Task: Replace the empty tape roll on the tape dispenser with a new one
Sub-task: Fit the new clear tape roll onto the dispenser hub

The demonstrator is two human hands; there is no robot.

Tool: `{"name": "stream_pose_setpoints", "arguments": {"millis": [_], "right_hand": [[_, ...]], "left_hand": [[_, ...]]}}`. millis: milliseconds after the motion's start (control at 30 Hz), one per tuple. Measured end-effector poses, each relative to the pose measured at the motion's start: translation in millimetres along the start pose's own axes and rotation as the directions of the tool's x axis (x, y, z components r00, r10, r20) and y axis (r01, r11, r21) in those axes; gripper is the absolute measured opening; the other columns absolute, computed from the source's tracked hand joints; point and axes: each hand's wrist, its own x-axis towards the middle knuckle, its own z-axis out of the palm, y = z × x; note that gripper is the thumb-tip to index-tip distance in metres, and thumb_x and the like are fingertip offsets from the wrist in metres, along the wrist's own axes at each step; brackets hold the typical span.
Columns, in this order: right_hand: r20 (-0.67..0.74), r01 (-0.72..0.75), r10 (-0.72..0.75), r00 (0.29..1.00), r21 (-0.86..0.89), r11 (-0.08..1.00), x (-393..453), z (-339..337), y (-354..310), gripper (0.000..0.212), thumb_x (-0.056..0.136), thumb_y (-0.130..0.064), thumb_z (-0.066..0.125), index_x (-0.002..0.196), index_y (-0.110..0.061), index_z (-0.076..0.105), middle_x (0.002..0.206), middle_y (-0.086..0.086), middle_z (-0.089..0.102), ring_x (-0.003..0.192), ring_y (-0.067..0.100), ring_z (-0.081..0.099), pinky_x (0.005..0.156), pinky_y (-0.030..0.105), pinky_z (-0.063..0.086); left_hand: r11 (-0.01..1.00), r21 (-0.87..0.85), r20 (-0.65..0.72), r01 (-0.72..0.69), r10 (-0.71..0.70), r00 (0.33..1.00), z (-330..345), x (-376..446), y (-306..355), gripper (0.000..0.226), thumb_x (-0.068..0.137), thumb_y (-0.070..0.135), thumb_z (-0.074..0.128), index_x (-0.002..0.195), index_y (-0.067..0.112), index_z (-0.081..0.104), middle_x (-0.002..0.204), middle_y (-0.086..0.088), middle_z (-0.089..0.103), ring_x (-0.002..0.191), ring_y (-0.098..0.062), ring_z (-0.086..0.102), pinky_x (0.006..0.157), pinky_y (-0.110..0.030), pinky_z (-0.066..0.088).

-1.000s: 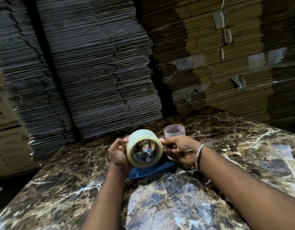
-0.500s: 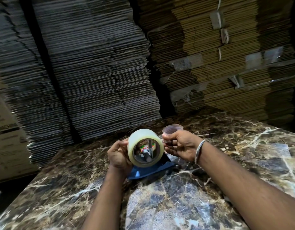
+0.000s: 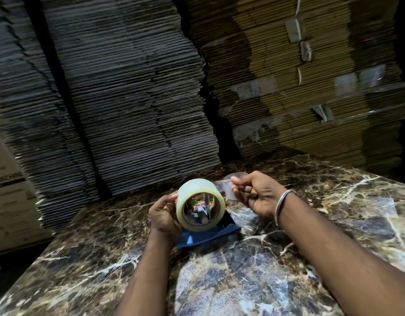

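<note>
A full roll of clear tape (image 3: pixel 195 189) sits on the blue tape dispenser (image 3: pixel 208 233), which rests on the marble table (image 3: pixel 333 224). Through the roll's open core I see the dispenser's hub and a coloured label. My left hand (image 3: pixel 163 215) grips the roll's left side. My right hand (image 3: pixel 256 193) pinches the loose end of the tape (image 3: pixel 222 184), drawn a short way out to the right of the roll. A clear empty core (image 3: pixel 234 176) stands just behind my right hand, mostly hidden by it.
Tall stacks of flattened cardboard (image 3: pixel 133 92) rise close behind the table's far edge. Strapped brown bundles (image 3: pixel 299 87) stand at the back right. A printed carton (image 3: pixel 7 197) is at the left, beyond the table's left edge.
My right hand has pulled the tape's loose end out from the roll and lifted slightly. The left hand stays on the roll. The camera has shifted a little.
</note>
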Motion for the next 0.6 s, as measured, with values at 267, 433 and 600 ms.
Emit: {"name": "stream_pose_setpoints", "arguments": {"millis": [267, 433, 600], "right_hand": [[-0.021, -0.083, 0.08, 0.997, -0.203, 0.976, -3, -4, 9, 0.018, 0.085, -0.019, 0.072, 0.07, -0.012, 0.063, 0.059, 0.0, 0.063, 0.044, 0.007, 0.059, 0.038, 0.015, 0.046], [-0.044, -0.14, 0.133, 0.99, -0.286, 0.948, -1, -6, 11, 0.015, 0.089, -0.02, 0.068, 0.074, -0.014, 0.068, 0.065, -0.002, 0.072, 0.059, 0.009, 0.067, 0.041, 0.018, 0.047], [-0.045, -0.175, 0.169, 0.985, -0.242, 0.955, 3, -10, 15, 0.019, 0.094, -0.006, 0.059, 0.076, -0.001, 0.066, 0.056, 0.006, 0.071, 0.044, 0.009, 0.067, 0.046, 0.018, 0.055]], "left_hand": [[0.999, 0.014, 0.075, 0.031, -0.032, 0.997, -1, 0, 0, 0.048, 0.09, 0.018, 0.04, 0.056, 0.007, 0.072, 0.054, -0.008, 0.066, 0.049, -0.022, 0.063, 0.051, -0.025, 0.055], [0.997, 0.07, 0.127, 0.019, -0.028, 0.991, -2, 0, 0, 0.046, 0.089, 0.02, 0.04, 0.062, 0.009, 0.075, 0.059, -0.007, 0.068, 0.054, -0.023, 0.064, 0.056, -0.026, 0.054], [0.984, 0.177, 0.148, 0.005, -0.032, 0.988, -2, -2, 3, 0.039, 0.076, 0.039, 0.061, 0.093, 0.005, 0.074, 0.084, -0.017, 0.073, 0.078, -0.034, 0.067, 0.077, -0.043, 0.054]]}}
